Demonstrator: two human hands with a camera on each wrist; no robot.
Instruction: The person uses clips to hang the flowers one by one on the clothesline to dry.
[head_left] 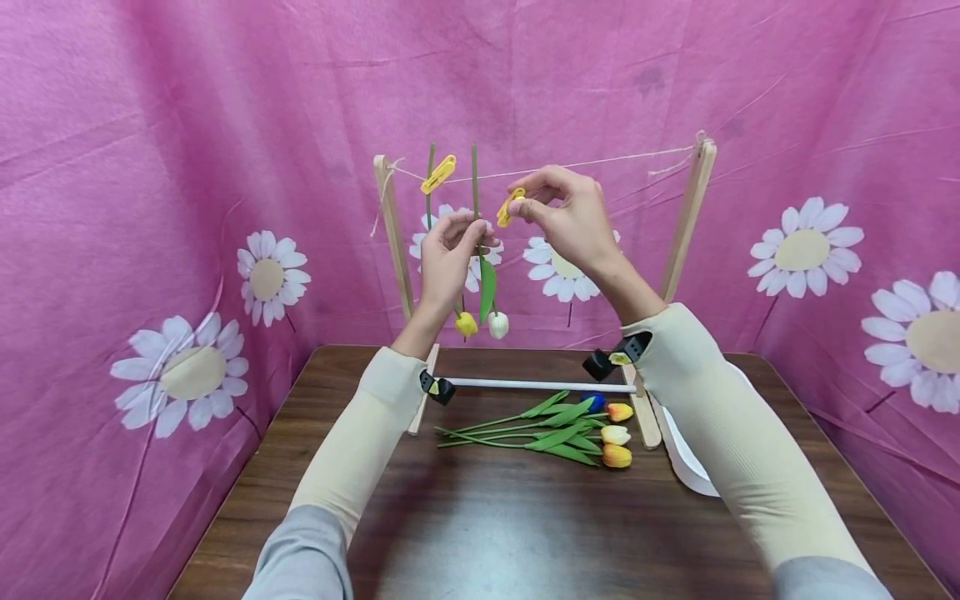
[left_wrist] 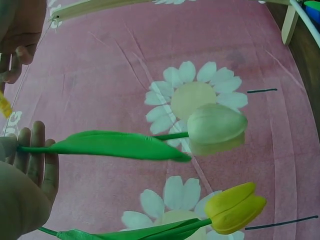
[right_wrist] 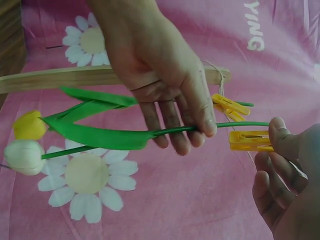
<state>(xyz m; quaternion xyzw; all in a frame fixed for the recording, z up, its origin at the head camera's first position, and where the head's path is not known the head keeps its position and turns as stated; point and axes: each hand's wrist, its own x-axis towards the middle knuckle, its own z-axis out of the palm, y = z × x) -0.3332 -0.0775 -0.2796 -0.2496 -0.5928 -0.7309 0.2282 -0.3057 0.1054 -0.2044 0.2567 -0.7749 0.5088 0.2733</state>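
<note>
My left hand (head_left: 448,254) pinches the green stem of a white tulip (head_left: 498,325), which hangs head down with its stem end rising above the string (head_left: 585,166). Between thumb and fingers of my right hand (head_left: 570,212) is a yellow clothespin (head_left: 512,207), just right of that stem. Left of it, a yellow tulip (head_left: 466,323) hangs upside down from the string by another yellow clothespin (head_left: 438,174). In the right wrist view the held clothespin (right_wrist: 250,141) lies close beside the white tulip's stem (right_wrist: 235,124); whether they touch I cannot tell.
Two wooden posts (head_left: 686,221) carry the string, and a white rod (head_left: 532,385) runs low between them. Several tulips (head_left: 555,433) lie on the brown table (head_left: 480,533), heads to the right. A white tray (head_left: 686,458) is partly behind my right forearm.
</note>
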